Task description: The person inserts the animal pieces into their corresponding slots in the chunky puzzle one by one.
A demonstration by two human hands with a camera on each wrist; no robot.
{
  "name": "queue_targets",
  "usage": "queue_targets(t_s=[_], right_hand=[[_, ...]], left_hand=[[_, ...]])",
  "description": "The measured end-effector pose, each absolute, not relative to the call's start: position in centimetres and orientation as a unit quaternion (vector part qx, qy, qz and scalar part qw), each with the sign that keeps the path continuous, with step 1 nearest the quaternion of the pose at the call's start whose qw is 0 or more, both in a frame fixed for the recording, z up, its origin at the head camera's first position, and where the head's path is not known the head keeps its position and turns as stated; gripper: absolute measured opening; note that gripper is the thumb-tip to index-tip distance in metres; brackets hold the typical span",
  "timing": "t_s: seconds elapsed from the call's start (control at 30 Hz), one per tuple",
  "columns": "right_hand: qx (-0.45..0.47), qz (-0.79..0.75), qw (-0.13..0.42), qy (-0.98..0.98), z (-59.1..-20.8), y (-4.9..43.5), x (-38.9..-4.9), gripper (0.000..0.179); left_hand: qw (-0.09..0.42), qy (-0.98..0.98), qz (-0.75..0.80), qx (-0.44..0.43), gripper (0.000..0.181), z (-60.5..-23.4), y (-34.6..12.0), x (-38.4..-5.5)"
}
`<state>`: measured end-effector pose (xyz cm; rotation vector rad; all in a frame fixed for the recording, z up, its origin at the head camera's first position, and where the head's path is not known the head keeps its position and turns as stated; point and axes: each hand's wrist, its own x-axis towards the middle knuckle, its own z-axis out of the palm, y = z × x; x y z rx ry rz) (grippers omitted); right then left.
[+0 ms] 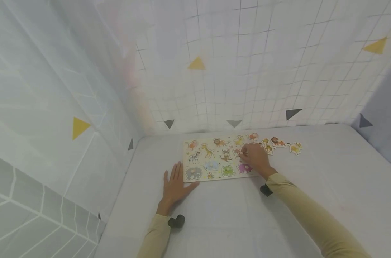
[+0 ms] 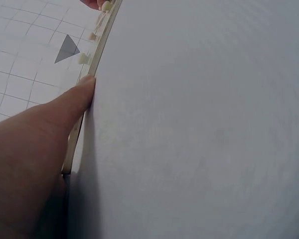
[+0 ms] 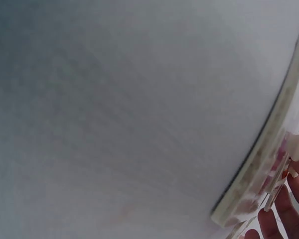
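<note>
A flat wooden animal puzzle board (image 1: 205, 140) lies on the table, its knobs showing side-on in the left wrist view. My left hand (image 1: 175, 188) is spread flat at its front left corner, the thumb (image 2: 82, 94) against the front edge. Over the board's right part, my right hand (image 1: 257, 157) pinches a thin puzzle piece (image 3: 275, 191), seen edge-on and tilted; I cannot tell its animal. Just in front of that hand sits a purple animal piece (image 1: 244, 168). A grey elephant (image 1: 193, 173), a zebra (image 1: 194, 157) and a green frog (image 1: 228, 170) lie on the board.
Loose pieces lie at and beyond the board's right edge: a monkey (image 1: 253, 136), a giraffe (image 1: 268, 147), a lion (image 1: 279, 142) and a yellow animal (image 1: 295, 148). A white gridded sheet (image 1: 221, 89) with triangle marks rises behind the pale table (image 1: 221, 215).
</note>
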<state>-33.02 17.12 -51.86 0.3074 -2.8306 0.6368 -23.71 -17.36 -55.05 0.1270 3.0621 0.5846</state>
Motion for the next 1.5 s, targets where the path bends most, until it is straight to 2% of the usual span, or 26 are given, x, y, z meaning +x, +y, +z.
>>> queue_targets(t_s=[0.6, 0.9, 1.23, 1.5], right_hand=[[0.109, 0.215, 0.121, -0.963, -52.1, 16.7, -32.8, 0.021], [0.098, 0.232, 0.079, -0.964, -51.7, 16.6, -32.5, 0.019], [0.111, 0.258, 0.094, -0.955, -52.2, 17.1, -32.8, 0.02], [0.115, 0.272, 0.098, -0.95, -52.0, 18.2, -32.6, 0.019]], left_hand=[[0.006, 0.978, 0.204, 0.046, 0.111, -55.0, -17.4, -23.7], [0.008, 0.977, 0.206, 0.047, 0.11, -54.7, -17.3, -23.5], [-0.012, 0.975, 0.214, 0.056, 0.11, -54.7, -17.3, -23.4], [0.0, 0.974, 0.221, 0.057, 0.106, -53.3, -17.1, -22.9]])
